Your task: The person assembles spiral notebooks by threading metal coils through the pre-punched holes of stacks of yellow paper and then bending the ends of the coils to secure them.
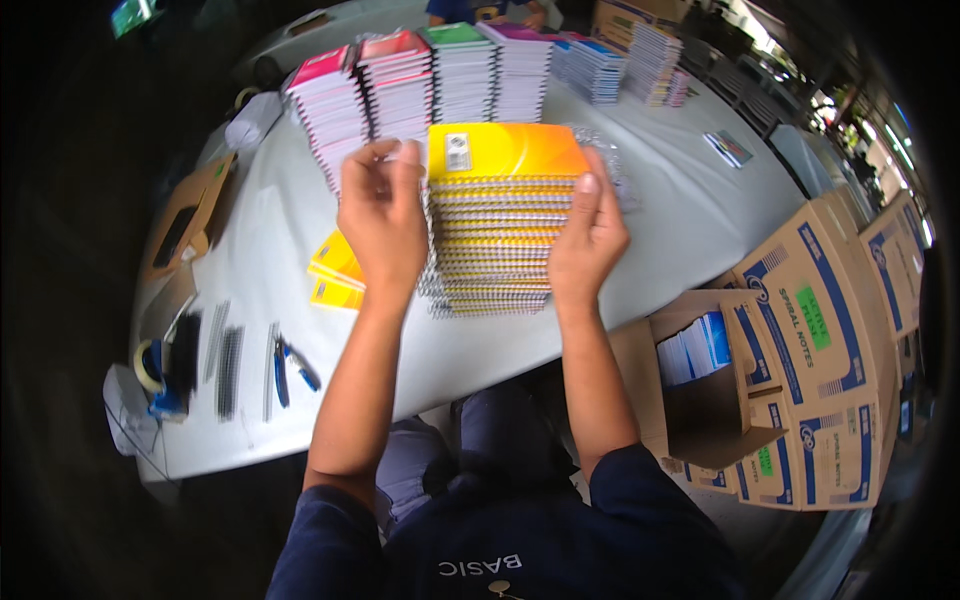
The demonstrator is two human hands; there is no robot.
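Observation:
A tall stack of yellow spiral notebooks [500,235] stands in front of me, its wire bindings facing me in rows. On top lies a notebook with a yellow-orange cover [515,150]. My right hand [590,230] grips this top notebook at its right edge, thumb against the cover and fingers along the side. Just off the stack's left edge is my left hand [385,215], fingers loosely curled and thumb apart, with nothing visible in it. Loose yellow covers [338,270] lie on the table, partly hidden behind my left hand.
Stacks of notebooks with red, green and purple covers [455,75] line the far side; blue ones [590,70] stand farther right. Pliers [290,370], wire combs [230,370] and a tape dispenser [160,380] lie left. Cartons [800,310] and an open box [700,400] are right. Another person [485,12] sits opposite.

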